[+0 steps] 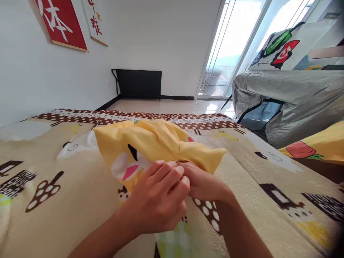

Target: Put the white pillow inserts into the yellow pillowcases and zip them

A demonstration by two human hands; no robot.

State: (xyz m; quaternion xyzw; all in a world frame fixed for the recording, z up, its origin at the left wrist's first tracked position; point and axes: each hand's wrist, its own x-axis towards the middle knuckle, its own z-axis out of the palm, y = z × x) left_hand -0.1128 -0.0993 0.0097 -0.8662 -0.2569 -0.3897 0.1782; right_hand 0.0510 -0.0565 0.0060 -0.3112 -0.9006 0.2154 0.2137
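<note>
A yellow pillowcase (153, 138) with a white and pink cartoon print is bunched up over the bed, its two corners sticking out left and right. My left hand (163, 195) is closed in a fist at the near edge of the cloth, where the folds run together. Close against it, my right hand (200, 181) pinches the gathered fabric; its fingertips are hidden behind the left hand and the cloth. Beneath both hands lies a cream blanket (88, 215) with brown and white figures.
A yellow cloth with a strawberry-like print (328, 143) lies at the right edge. Beyond the bed are a grey-covered rack (295, 89) carrying a printed white bag (285, 46), a black folded panel (139, 84) by the wall, and a bright window (228, 46).
</note>
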